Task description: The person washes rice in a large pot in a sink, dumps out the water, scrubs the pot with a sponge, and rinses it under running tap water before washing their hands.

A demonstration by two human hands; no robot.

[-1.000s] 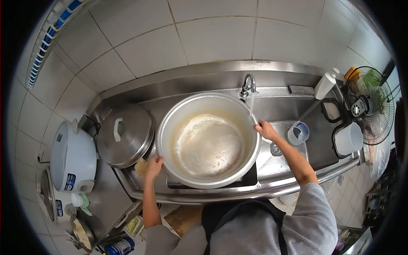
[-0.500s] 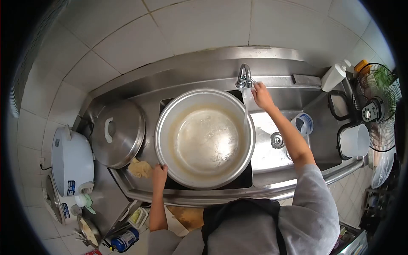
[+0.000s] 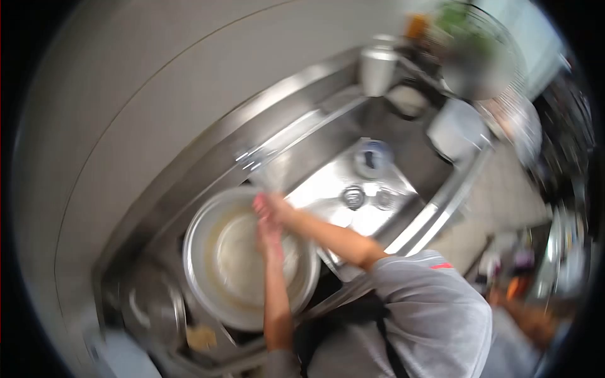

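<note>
Both of my hands meet over the right-hand inner side of a big metal pot (image 3: 198,286), just below the faucet (image 3: 252,159). My left hand (image 3: 270,234) reaches up from the front, and my right hand (image 3: 282,213) comes in from the right to touch it. Motion smears the fingers, so their grip is unclear, and I make out no object in either hand. Shallow, clear-looking water seems to cover the pot's bottom. Whether the faucet is still running is hard to see.
Right of the pot lies the sink basin (image 3: 328,183) with a drain (image 3: 353,198) and a round blue-white container (image 3: 372,157). A white bottle (image 3: 378,66) and white tub (image 3: 457,129) stand beyond. At left are a metal lid (image 3: 151,305) and yellowish cloth (image 3: 201,338).
My right hand has left the faucet handle and my left hand has left the pot's rim; they are now together over the pot. The view has turned toward the right.
</note>
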